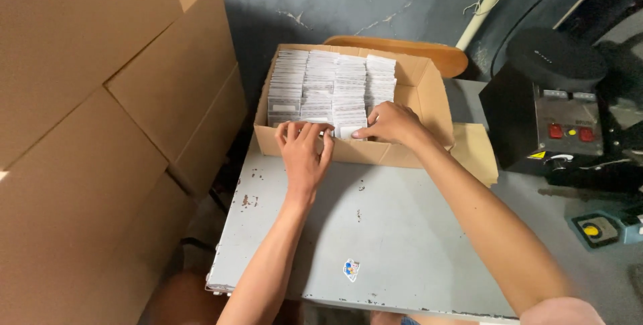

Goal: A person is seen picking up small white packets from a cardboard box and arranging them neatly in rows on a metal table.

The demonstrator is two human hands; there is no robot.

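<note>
- left hand rests on the near wall of the open cardboard box, fingers spread
- right hand fingers pinch a white packet
- box sits on grey tabletop

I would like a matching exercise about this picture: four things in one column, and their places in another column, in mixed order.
Things:
1. open box
2. sticker
3. stacked cartons
4. machine

Places:
a. on the right, with red buttons
b. on the left, closed
c. at the far edge of the table, full of packets, both hands in it
d. on the table top, near its front edge

Pairs: 1-c, 2-d, 3-b, 4-a
</note>
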